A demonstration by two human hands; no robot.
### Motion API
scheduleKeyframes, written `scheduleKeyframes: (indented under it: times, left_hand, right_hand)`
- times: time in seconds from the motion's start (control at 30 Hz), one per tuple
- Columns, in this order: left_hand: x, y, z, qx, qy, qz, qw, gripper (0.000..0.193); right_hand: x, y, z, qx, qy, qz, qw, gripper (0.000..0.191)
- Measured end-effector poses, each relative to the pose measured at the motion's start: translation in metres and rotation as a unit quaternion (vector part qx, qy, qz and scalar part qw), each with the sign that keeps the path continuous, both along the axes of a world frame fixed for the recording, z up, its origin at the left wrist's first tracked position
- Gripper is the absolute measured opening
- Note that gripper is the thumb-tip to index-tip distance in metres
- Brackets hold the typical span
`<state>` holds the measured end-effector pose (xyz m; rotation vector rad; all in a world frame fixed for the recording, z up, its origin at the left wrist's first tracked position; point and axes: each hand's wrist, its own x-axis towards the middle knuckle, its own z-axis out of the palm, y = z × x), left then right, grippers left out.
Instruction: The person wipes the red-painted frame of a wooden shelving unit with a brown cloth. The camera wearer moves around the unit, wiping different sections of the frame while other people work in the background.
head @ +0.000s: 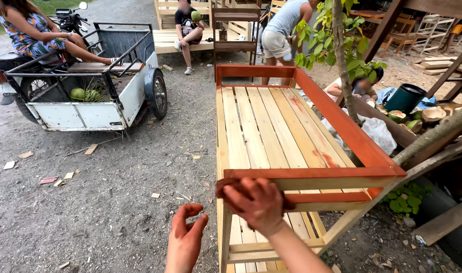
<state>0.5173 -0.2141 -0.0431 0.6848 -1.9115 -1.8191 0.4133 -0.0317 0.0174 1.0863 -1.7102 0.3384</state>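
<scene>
**Stained hands at the near rail of a slatted bench**

Head view. We see the right hand (258, 202), smeared red-brown, clenched around a stained rag (231, 186) and pressing it on the near left corner of the wooden bench frame (271, 131), where the orange-red rail (317, 173) meets the corner post. The left hand (185, 237), also stained, hangs loose with fingers parted, grasping nothing, just left of the frame over the gravel ground (114, 202). The upper rails are orange-red; the slats and lower bars are bare pale wood. A sidecar cart (89, 108) stands well apart to the left, a person seated on it. Other people sit and stand beyond the bench. A thin tree trunk (342, 60) rises at its right side.
</scene>
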Motion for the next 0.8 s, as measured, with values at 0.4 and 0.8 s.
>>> scheduleKeyframes:
  times: [0.4,0.8]
  left_hand:
    - [-0.017,0.025,0.023,0.032,0.021,-0.022,0.999,0.031]
    - [-0.04,0.053,0.034,0.121,0.122,0.07,0.983,0.018]
  right_hand:
    - [-0.011,0.03,0.01,0.048,0.054,-0.02,0.997,0.043]
    - [-0.028,0.1,-0.016,-0.054,-0.001,-0.146,0.988,0.042]
